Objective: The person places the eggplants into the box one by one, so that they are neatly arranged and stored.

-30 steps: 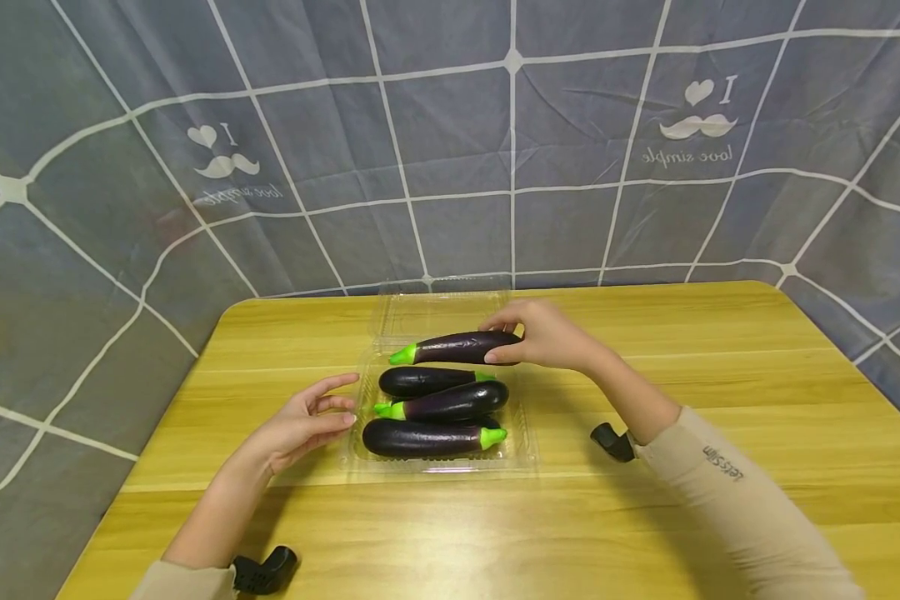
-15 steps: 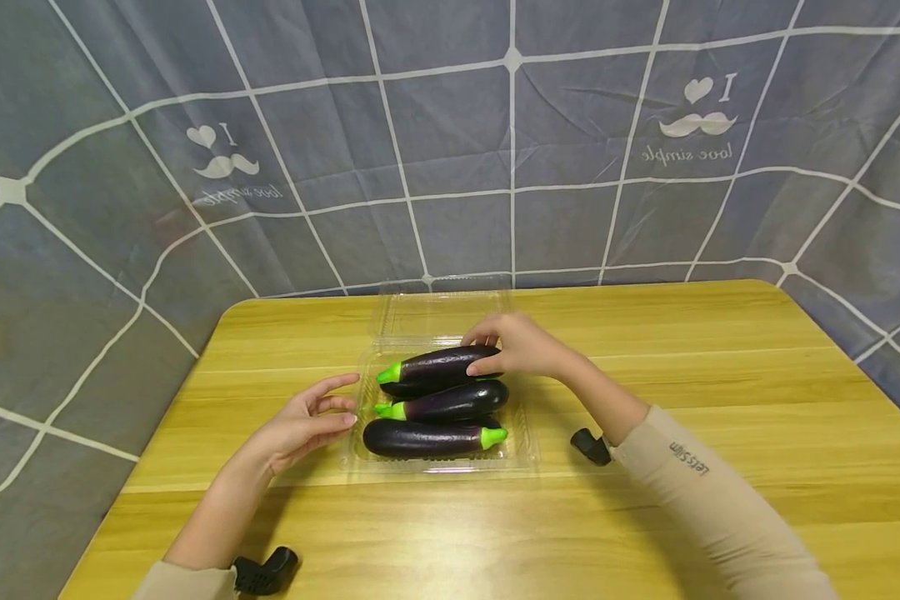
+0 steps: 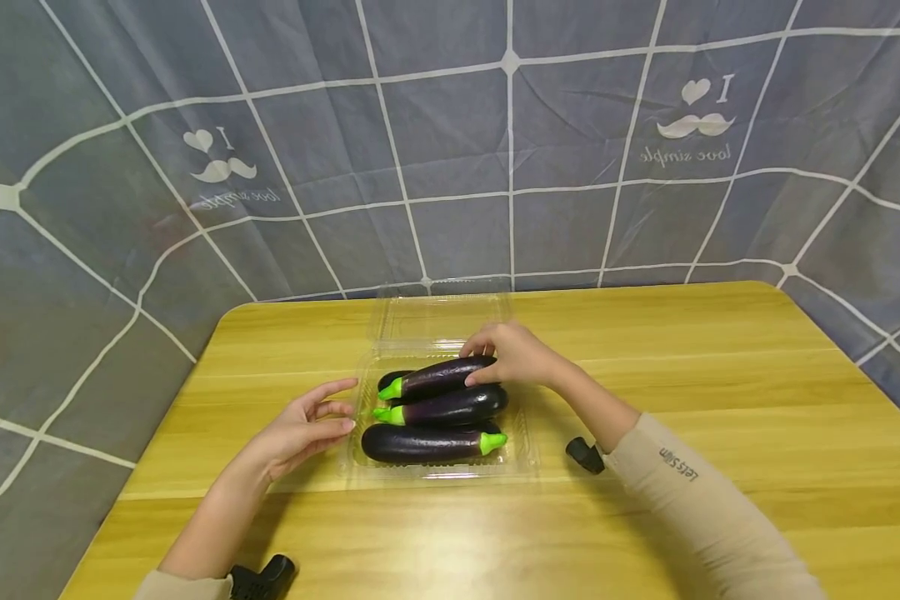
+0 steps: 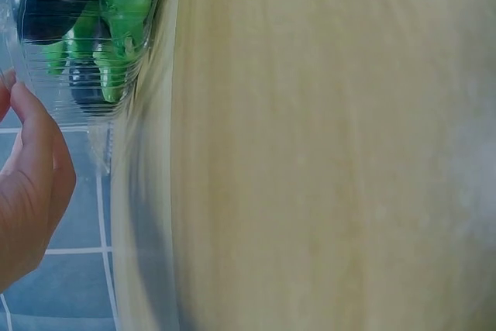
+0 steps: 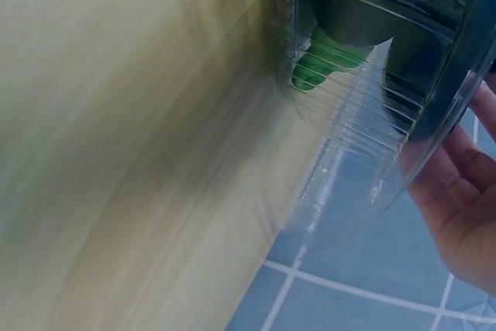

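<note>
A clear plastic clamshell box (image 3: 521,442) stands on the table with its lid (image 3: 442,317) folded back behind it. Several dark purple eggplants with green stem ends lie inside; the front one (image 3: 412,444) has its stem to the right, the middle one (image 3: 457,406) to the left. My right hand (image 3: 521,354) grips the blunt end of another eggplant (image 3: 438,378), which lies over the rear ones, stem to the left. Beside the box's left rim, my left hand (image 3: 303,429) has thumb and fingers spread apart, fingertips at the rim. In the left wrist view, green stems (image 4: 126,5) show through the wall.
The wooden table (image 3: 450,542) extends around the box on all sides. Behind and to the left hangs a grey curtain (image 3: 450,150) with white grid lines. A black wrist device (image 3: 585,456) sits at the right cuff, another (image 3: 264,577) at the left.
My right hand has moved left and toward me, bringing its eggplant down from the back of the box onto the others. The left hand has stayed in place.
</note>
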A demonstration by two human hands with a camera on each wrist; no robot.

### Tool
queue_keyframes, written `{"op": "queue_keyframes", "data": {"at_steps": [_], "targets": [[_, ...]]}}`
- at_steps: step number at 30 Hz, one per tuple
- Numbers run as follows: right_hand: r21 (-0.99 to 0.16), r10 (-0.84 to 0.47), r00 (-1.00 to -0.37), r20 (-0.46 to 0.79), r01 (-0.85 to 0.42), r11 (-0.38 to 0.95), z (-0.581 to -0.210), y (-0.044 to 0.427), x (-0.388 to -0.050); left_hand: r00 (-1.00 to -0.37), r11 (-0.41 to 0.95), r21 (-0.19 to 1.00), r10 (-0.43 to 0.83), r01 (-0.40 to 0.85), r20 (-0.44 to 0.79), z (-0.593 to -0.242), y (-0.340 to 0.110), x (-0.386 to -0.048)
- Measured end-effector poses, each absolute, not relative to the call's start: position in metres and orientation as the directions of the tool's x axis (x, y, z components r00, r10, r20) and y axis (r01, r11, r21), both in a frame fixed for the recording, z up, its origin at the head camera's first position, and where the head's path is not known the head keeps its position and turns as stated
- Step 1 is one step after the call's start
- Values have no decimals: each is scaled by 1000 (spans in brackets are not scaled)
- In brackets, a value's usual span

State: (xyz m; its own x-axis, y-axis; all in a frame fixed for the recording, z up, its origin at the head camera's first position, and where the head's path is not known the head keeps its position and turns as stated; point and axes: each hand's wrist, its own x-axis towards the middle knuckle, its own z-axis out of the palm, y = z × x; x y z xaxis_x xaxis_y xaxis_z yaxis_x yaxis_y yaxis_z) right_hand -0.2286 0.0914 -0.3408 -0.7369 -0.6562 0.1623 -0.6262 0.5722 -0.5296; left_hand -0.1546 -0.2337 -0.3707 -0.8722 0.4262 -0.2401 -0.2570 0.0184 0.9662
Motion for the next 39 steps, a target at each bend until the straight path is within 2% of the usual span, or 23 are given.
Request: {"op": "queue_keyframes", "data": {"at_steps": [9,31,39], "targets": [[-584,-653,-744,145,-597,551,-349,90,-230,-872,11,964,424,-267,-247,-372,-235,-154],[-619,-652,-745,139,-580,530,-346,96,-230,-870,23,961,419,-276,-260,-371,-234,-153],[-643,-632,-765,122,-547,537,-342,101,-233,-869,18,961,421,-277,-259,-371,-234,-154]]}}
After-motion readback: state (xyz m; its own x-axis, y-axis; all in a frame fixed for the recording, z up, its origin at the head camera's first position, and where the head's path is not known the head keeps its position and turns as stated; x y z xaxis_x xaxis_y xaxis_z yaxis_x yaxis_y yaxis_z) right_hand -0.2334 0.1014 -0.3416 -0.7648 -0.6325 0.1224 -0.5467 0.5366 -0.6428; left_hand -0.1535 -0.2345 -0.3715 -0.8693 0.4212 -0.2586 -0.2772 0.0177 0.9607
